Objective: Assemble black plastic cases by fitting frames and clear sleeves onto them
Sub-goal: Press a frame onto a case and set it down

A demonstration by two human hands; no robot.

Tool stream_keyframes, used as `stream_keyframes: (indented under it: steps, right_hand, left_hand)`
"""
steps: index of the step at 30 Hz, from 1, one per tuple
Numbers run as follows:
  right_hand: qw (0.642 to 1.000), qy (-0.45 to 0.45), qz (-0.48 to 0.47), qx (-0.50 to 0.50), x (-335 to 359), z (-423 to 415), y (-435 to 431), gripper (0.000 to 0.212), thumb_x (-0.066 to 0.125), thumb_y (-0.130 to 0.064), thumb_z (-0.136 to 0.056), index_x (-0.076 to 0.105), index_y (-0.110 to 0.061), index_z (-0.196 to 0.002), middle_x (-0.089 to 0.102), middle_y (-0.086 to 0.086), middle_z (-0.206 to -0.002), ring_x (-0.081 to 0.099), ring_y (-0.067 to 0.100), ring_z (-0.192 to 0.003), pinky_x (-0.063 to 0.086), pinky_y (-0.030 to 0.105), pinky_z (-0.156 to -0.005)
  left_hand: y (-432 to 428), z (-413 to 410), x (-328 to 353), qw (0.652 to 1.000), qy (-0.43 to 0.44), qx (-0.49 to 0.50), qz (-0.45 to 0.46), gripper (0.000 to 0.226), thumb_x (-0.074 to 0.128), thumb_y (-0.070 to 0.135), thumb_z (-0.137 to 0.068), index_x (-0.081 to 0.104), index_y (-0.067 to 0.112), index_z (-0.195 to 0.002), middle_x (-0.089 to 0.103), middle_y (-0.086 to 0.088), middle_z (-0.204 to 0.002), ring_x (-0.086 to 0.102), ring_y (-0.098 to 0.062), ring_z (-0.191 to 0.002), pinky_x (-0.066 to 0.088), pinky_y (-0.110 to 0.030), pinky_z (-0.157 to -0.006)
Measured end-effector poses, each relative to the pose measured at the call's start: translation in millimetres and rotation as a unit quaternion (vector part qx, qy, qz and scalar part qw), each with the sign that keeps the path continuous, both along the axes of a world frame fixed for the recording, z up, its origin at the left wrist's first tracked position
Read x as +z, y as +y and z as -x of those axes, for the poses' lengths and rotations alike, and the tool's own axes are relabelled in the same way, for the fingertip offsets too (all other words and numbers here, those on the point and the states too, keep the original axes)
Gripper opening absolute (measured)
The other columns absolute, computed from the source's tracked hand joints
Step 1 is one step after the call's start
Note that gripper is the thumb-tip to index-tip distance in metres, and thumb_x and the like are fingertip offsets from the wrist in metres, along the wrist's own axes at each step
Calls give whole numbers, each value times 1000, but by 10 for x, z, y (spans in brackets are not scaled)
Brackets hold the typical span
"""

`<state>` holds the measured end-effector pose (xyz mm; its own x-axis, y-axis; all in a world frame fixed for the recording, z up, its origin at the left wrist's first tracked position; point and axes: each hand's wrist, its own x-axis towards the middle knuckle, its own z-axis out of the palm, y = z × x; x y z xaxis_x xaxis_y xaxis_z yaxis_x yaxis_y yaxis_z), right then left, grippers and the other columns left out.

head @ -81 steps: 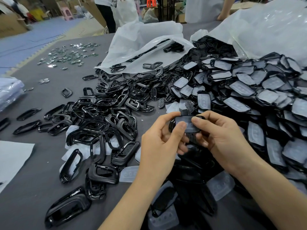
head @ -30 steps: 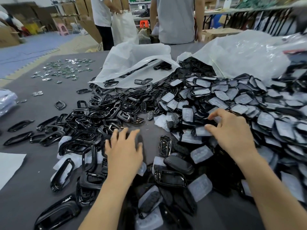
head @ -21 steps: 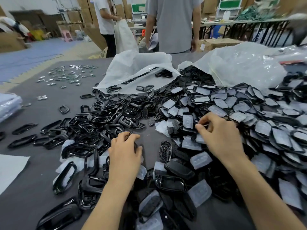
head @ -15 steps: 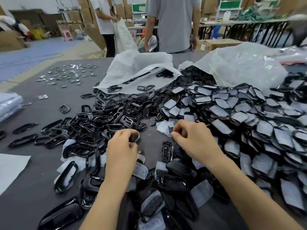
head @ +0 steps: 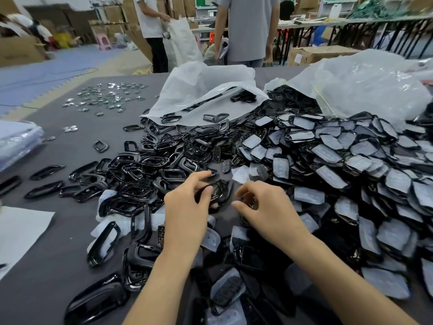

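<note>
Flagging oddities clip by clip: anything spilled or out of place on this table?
Nothing looks damaged. Black frames and sleeved cases lie in loose heaps spilling from two open plastic bags, which looks like working stock, not an accident.

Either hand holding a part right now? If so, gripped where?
Left hand pinches a black frame by its near rim, thumb against fingers. Right hand is curled over a small dark piece; which part, and where it is gripped, cannot be told.

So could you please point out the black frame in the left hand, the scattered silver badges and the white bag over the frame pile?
black frame (head: 219,192), head view, its glossy edge.
silver badges (head: 110,97), head view, cluster centre.
white bag (head: 201,90), head view, upper fold.
</note>
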<state>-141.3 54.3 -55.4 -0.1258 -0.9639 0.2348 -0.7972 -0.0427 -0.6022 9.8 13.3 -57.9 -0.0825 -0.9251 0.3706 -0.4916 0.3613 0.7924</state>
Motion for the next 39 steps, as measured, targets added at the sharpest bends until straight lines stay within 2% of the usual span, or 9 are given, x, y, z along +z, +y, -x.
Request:
stream_keyframes:
  steps: [3, 7, 10, 14, 21, 25, 30, 34, 39]
  right_hand:
    - [999, 41, 7, 24, -31, -1, 9, 25, 64, -32, -88, 62, -22, -111, 58, -5, -109, 51, 14, -106, 41, 27, -93]
    - [993, 97, -8, 66, -37, -19, -59, 34, 53, -26, -95, 56, -23, -129, 47, -7, -137, 33, 15, -128, 19, 18, -105]
    - [996, 72, 1, 59, 72, -32, -273, 37, 45, -7, -95, 57, -16, -129, 53, 0, -134, 44, 20, -125, 29, 24, -103]
    - [982, 163, -66, 70, 135, -16, -757, 51, 44, 3, -88, 49, -15, -135, 44, 3, -142, 44, 25, -127, 39, 35, -102]
    - [945, 319, -32, 56, 34, -53, -1010, 26, 45, 8, -86, 56, -7, -104, 57, 12, -106, 48, 32, -105, 42, 35, -74]
    - [930, 356, 85, 44, 76, 29, -882, 23, 45, -1, -90, 56, -12, -108, 62, 5, -99, 52, 27, -99, 42, 33, -69]
    - [983, 18, 177, -51, 237, 172, -520, 21, 54, 3, -89, 69, -11, -94, 69, 2, -87, 61, 19, -85, 51, 34, -74]
    - [931, -335, 132, -52, 293, 263, -45, 22, 62, 5, -86, 68, -15, -79, 70, -2, -69, 65, 9, -61, 53, 18, -59]
    - [908, -405, 107, -24, 113, 272, 302, 17, 67, 4, -82, 69, -12, -77, 70, 3, -65, 66, 12, -54, 52, 16, -56]
  left_hand:
    - [-2, 12, -7, 1000, 29, 7, -8, 20, 65, 10, -90, 67, 25, -103, 64, 15, -70, 58, -2, -42, 41, -5, -52]
    - [-68, -44, -17, 996, 64, 63, -12, 18, 59, 10, -93, 68, 25, -94, 67, 15, -74, 60, -5, -54, 49, -14, -60]
    - [-106, -87, -5, 992, 77, 97, -15, 23, 54, 10, -94, 67, 28, -100, 68, 16, -85, 64, -4, -77, 52, -22, -75]
    - [-117, -93, -3, 988, 117, 97, -33, 28, 51, 8, -94, 63, 33, -95, 68, 16, -80, 60, 3, -67, 41, -6, -55]
    - [-108, -67, -19, 982, 169, 40, -71, 17, 61, 19, -92, 66, 35, -94, 70, 12, -88, 64, -8, -80, 51, -23, -74]
    - [-114, -46, -33, 966, 239, 5, -98, 25, 68, 17, -88, 66, 32, -108, 71, 14, -95, 65, 5, -88, 50, -12, -76]
    - [-111, -22, -51, 963, 245, -37, -104, 35, 68, 6, -87, 64, 30, -112, 71, 11, -104, 65, 4, -97, 50, -11, -80]
    - [-14, 81, -29, 968, 198, -101, -117, 42, 69, 4, -85, 64, 41, -105, 73, 13, -100, 67, -2, -96, 54, -26, -87]
    - [169, 240, -52, 969, 103, -202, -100, 45, 71, 9, -84, 66, 48, -106, 66, -10, -79, 57, -26, -70, 51, -31, -72]
